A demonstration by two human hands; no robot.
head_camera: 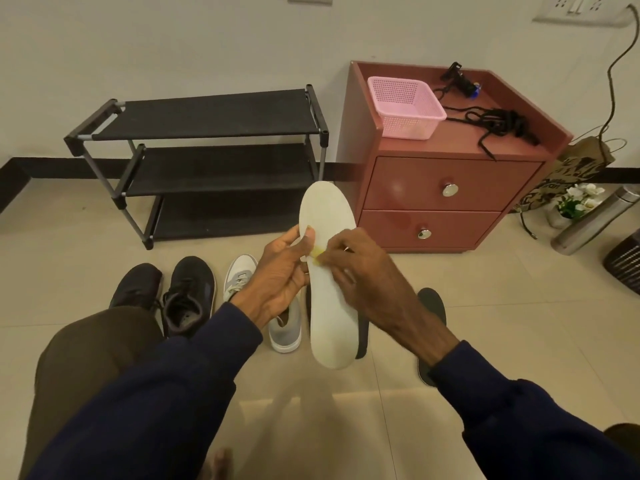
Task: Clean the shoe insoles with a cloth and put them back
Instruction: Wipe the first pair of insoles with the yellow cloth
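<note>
I hold a white insole point(327, 216) upright above the floor, its toe end pointing away from me. My left hand point(282, 271) grips its left edge with the thumb on its face. My right hand point(360, 271) presses a small yellow cloth point(317, 254) against the insole's middle; most of the cloth is hidden under the fingers. Two dark insoles point(433, 303) lie on the tiles under and right of my hands. A grey-white shoe point(285, 329) sits below my left hand, with two black shoes point(188, 292) to its left.
A black three-tier shoe rack point(207, 116) stands against the wall. To its right is a red-brown two-drawer cabinet point(450, 188) with a pink basket point(405, 107) and black laces point(498, 123) on top. A steel bottle point(595, 220) and a paper bag lie at far right.
</note>
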